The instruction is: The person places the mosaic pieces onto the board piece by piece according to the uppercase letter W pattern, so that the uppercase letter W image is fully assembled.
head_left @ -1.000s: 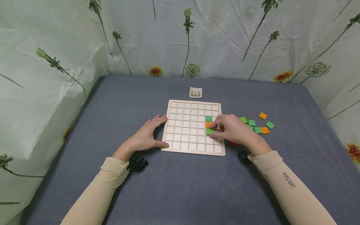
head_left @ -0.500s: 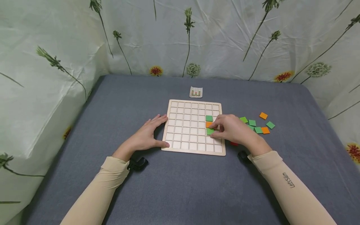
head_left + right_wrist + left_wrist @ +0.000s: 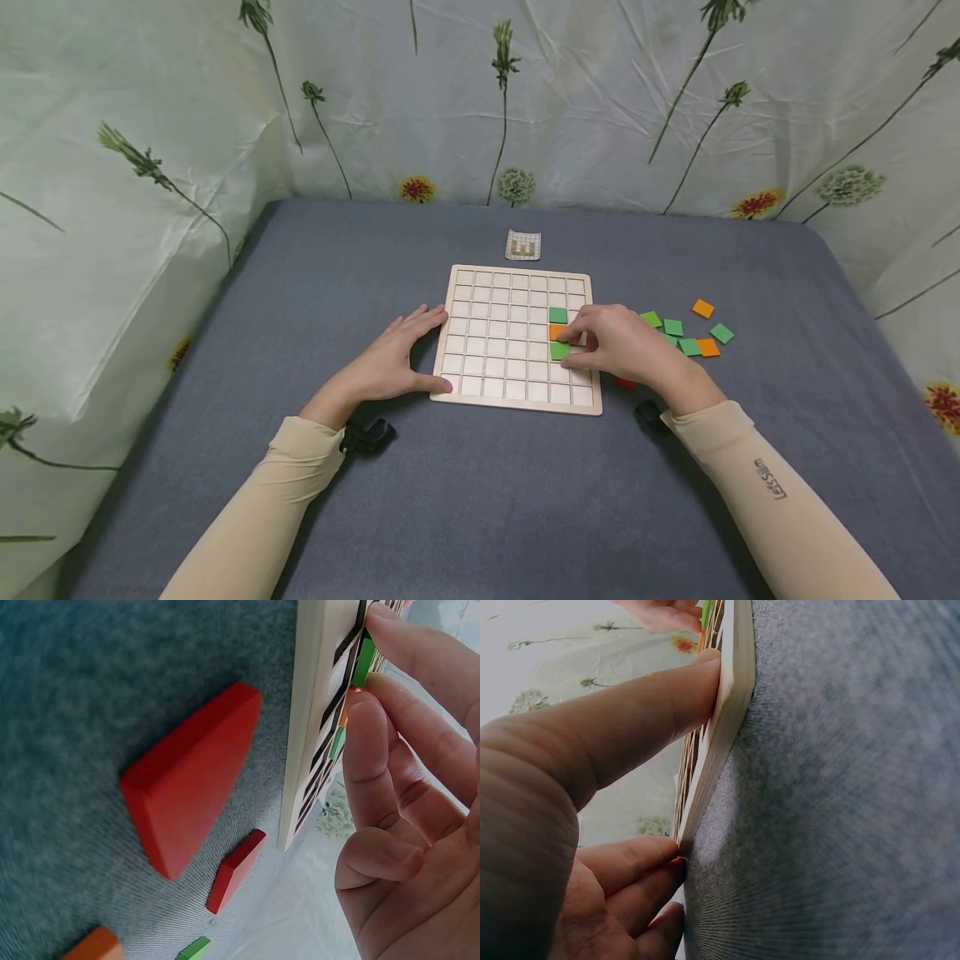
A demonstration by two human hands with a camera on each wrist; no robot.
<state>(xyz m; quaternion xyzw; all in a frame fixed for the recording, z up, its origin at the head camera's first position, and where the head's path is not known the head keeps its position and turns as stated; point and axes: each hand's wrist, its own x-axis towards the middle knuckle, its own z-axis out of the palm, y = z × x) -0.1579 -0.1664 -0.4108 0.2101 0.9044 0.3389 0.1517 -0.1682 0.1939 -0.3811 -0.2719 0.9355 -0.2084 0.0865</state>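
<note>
A pale wooden grid board (image 3: 495, 343) lies on the cloth-covered table. My left hand (image 3: 378, 364) rests along its left side, fingers extended against the edge and thumb on the near-left corner; the left wrist view shows the thumb (image 3: 660, 701) over the rim. At the board's right part, my right hand (image 3: 626, 343) pinches a light green square tile (image 3: 364, 663) between thumb and index finger, down at the grid. Directly beyond that tile in the same column sit an orange tile (image 3: 556, 332) and a darker green tile (image 3: 558, 315). Part of the board's right side is hidden by the right hand.
Right of the board lie several loose green tiles (image 3: 672, 327) and orange tiles (image 3: 702, 308). Red tiles (image 3: 193, 780) lie close by the board's right edge, mostly covered by my hand in the head view. A small patterned card (image 3: 522, 247) lies beyond the board.
</note>
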